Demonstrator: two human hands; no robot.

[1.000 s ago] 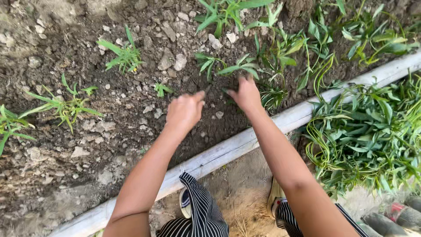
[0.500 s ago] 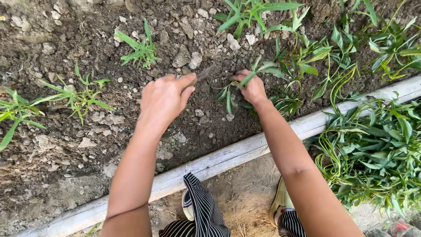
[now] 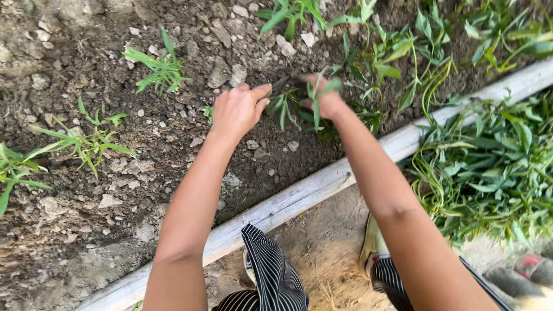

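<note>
My right hand has its grip pinched on a green seedling upright in the dark soil, and my left hand, fingers curled and pressed together, pushes earth toward it. I'd firm gently round the stem. The bed, edged by a pale board, holds seedlings and stones.

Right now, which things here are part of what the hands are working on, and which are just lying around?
In hand:
left hand with a dark tool
right hand holding a green seedling
soil bed

Lying about:
pale edging board
pile of cut greens
loose stones
</note>
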